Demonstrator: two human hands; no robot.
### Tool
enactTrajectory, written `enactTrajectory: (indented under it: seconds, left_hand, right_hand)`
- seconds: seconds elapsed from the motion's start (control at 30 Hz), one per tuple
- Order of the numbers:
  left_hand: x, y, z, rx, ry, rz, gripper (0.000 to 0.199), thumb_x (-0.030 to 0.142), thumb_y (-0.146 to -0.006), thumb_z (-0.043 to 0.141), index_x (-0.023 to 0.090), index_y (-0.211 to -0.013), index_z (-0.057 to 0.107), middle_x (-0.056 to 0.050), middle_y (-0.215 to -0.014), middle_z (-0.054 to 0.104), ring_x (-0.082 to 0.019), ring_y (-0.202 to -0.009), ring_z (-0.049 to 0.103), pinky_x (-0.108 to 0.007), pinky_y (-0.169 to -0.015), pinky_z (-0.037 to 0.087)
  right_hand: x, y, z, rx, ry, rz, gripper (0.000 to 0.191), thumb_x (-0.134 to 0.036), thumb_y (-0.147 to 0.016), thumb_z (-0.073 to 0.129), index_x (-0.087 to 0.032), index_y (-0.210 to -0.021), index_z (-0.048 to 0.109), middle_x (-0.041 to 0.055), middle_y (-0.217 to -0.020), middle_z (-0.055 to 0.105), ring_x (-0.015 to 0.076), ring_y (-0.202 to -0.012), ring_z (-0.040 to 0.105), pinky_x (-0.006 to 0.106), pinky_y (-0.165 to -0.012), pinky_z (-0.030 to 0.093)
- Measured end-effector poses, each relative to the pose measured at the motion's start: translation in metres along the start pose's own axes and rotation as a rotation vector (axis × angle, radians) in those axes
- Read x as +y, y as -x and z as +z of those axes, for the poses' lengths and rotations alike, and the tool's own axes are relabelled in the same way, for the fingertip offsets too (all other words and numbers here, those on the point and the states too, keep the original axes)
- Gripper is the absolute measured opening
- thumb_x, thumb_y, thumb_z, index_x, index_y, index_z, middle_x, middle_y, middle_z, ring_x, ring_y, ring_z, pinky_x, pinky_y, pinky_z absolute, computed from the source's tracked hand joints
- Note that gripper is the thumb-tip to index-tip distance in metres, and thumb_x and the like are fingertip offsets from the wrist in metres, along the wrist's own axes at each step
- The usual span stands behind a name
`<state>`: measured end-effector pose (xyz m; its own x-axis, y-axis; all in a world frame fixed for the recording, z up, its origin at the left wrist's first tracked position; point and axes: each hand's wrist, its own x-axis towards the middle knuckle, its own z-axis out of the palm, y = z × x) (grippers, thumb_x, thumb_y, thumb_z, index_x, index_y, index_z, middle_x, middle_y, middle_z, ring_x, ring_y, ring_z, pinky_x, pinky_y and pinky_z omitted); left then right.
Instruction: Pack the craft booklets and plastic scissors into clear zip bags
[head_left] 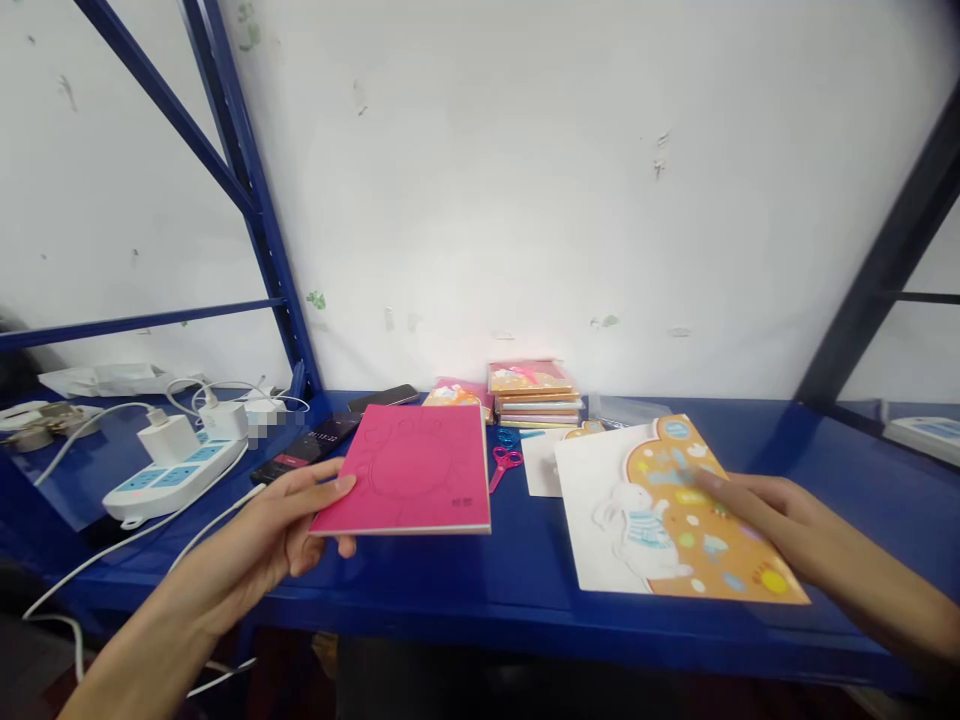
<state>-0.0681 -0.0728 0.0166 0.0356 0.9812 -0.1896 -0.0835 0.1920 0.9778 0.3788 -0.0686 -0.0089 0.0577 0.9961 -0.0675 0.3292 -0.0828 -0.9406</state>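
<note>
My left hand (304, 510) is closed on the left edge of a pink booklet (420, 468), thumb on top and fingers beneath. The booklet is held above the blue table, with faint outlines on its cover. On the right, my right hand (772, 510) grips the right side of an orange and white sheet (660, 520) showing a white rabbit in a striped top. Pink scissors (505, 466) lie on the table between the two, near another white sheet (540, 465) partly hidden behind the rabbit sheet.
Stacked booklets (534, 395) stand by the wall. Beside them lie blue scissors (508, 437) and a colourful packet (454, 392). Two dark phones (315, 445) are at the left, near a white power strip (176, 480) with chargers and cables. Blue shelf posts (259, 220) rise at both sides.
</note>
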Motion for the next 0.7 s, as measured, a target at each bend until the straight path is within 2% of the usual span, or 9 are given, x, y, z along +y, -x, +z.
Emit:
enactTrajectory:
  seconds: [0.07, 0.13, 0.23, 0.3, 0.4, 0.47, 0.53, 0.63, 0.7]
  left_hand:
    - [-0.01, 0.002, -0.005, 0.017, -0.026, 0.0, 0.039, 0.035, -0.076, 0.083, 0.016, -0.109, 0.072, -0.005, -0.06, 0.07, -0.009, -0.043, 0.055, -0.012, -0.037, 0.042]
    - [-0.017, 0.0, -0.006, 0.004, -0.069, 0.012, 0.043, 0.038, -0.078, 0.081, 0.015, -0.113, 0.07, -0.006, -0.06, 0.071, -0.009, -0.043, 0.054, -0.013, -0.038, 0.041]
    - [-0.023, -0.003, -0.001, 0.002, -0.149, 0.012, 0.047, 0.04, -0.079, 0.079, 0.016, -0.116, 0.067, -0.007, -0.065, 0.073, -0.014, -0.053, 0.062, -0.015, -0.041, 0.042]
    - [-0.025, -0.004, 0.004, 0.018, -0.225, 0.004, 0.048, 0.039, -0.077, 0.079, 0.016, -0.117, 0.066, -0.007, -0.067, 0.074, -0.017, -0.06, 0.067, -0.017, -0.043, 0.042]
    - [-0.028, -0.004, 0.006, 0.052, -0.376, 0.016, 0.045, 0.037, -0.077, 0.076, 0.016, -0.116, 0.066, -0.006, -0.064, 0.074, -0.018, -0.058, 0.065, -0.019, -0.045, 0.041]
    - [-0.03, -0.006, 0.004, 0.072, -0.506, 0.024, 0.044, 0.039, -0.079, 0.072, 0.016, -0.116, 0.067, -0.004, -0.055, 0.07, -0.017, -0.049, 0.059, -0.021, -0.043, 0.037]
    - [-0.031, -0.011, 0.0, 0.114, -0.673, 0.05, 0.042, 0.044, -0.08, 0.068, 0.017, -0.113, 0.07, -0.004, -0.058, 0.071, -0.02, -0.049, 0.059, -0.024, -0.043, 0.036]
    - [-0.033, -0.022, -0.004, 0.243, -1.043, 0.139, 0.044, 0.049, -0.085, 0.057, 0.015, -0.108, 0.073, -0.014, -0.093, 0.078, -0.031, -0.081, 0.072, -0.035, -0.068, 0.051]
    - [-0.03, -0.028, -0.002, 0.33, -1.269, 0.179, 0.057, 0.053, -0.089, 0.048, 0.009, -0.117, 0.071, -0.023, -0.118, 0.073, -0.039, -0.109, 0.068, -0.044, -0.092, 0.049]
  right_hand:
    - [0.002, -0.01, 0.003, 0.004, 0.063, -0.008, 0.053, -0.076, -0.078, 0.061, -0.025, -0.076, 0.076, 0.0124, -0.082, 0.079, 0.0347, -0.075, 0.073, 0.039, -0.058, 0.057]
    - [0.002, -0.025, 0.007, 0.048, 0.277, -0.066, 0.058, -0.077, -0.083, 0.052, -0.025, -0.067, 0.071, 0.0109, -0.075, 0.076, 0.0333, -0.072, 0.071, 0.039, -0.057, 0.051]
    - [0.003, -0.043, 0.015, 0.229, 0.795, -0.123, 0.066, -0.079, -0.088, 0.039, -0.026, -0.055, 0.062, 0.0094, -0.062, 0.069, 0.0327, -0.062, 0.064, 0.039, -0.055, 0.041]
    - [0.005, -0.046, 0.018, 0.352, 1.008, -0.097, 0.069, -0.081, -0.089, 0.033, -0.028, -0.056, 0.062, 0.0097, -0.06, 0.067, 0.0343, -0.06, 0.063, 0.04, -0.055, 0.038]
    - [0.009, -0.043, 0.017, 0.42, 1.052, -0.086, 0.07, -0.081, -0.091, 0.028, -0.03, -0.064, 0.068, 0.01, -0.062, 0.068, 0.0355, -0.06, 0.064, 0.039, -0.054, 0.038]
    - [0.009, -0.039, 0.015, 0.443, 1.032, -0.121, 0.069, -0.079, -0.092, 0.028, -0.03, -0.068, 0.07, 0.0101, -0.064, 0.069, 0.0351, -0.06, 0.064, 0.038, -0.054, 0.037]
    - [0.006, -0.036, 0.013, 0.456, 1.016, -0.179, 0.067, -0.076, -0.094, 0.029, -0.03, -0.068, 0.069, 0.0096, -0.062, 0.069, 0.0339, -0.059, 0.064, 0.036, -0.053, 0.036]
    - [-0.005, -0.034, 0.012, 0.479, 0.975, -0.237, 0.067, -0.074, -0.096, 0.028, -0.029, -0.061, 0.063, 0.0086, -0.061, 0.068, 0.031, -0.057, 0.062, 0.035, -0.052, 0.035]
    - [-0.015, -0.033, 0.012, 0.51, 0.936, -0.248, 0.067, -0.074, -0.095, 0.028, -0.028, -0.058, 0.059, 0.0083, -0.061, 0.068, 0.0291, -0.056, 0.059, 0.036, -0.053, 0.034]
